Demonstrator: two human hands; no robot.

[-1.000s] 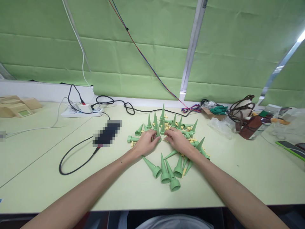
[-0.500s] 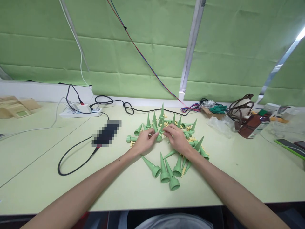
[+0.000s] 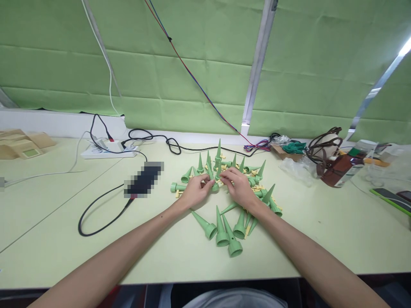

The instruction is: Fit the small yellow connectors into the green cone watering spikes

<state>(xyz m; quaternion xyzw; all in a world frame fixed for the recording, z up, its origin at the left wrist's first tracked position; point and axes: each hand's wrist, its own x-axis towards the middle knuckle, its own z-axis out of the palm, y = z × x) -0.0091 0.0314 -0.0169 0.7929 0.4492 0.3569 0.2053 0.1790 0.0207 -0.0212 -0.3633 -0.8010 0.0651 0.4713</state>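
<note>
A heap of green plastic cone spikes (image 3: 224, 231) and small yellow pieces (image 3: 257, 173) lies on the pale green table (image 3: 180, 256). My left hand (image 3: 194, 191) rests at the heap's left side, fingers curled round a green cone (image 3: 212, 177) whose tip sticks up. My right hand (image 3: 236, 187) sits just to the right, fingertips pinched close to the left hand's; what it pinches is too small to name. Several cones stand upright behind both hands.
A black cable (image 3: 96, 214) loops at the left near a blurred dark device (image 3: 144, 179). A white power strip (image 3: 107, 150) lies at the back left. A brown strap bundle (image 3: 330, 164), clear bags and a phone (image 3: 390, 196) crowd the right side.
Both hands have crept slightly farther into the heap and closer together. The view has shifted a little; nothing else moved.
</note>
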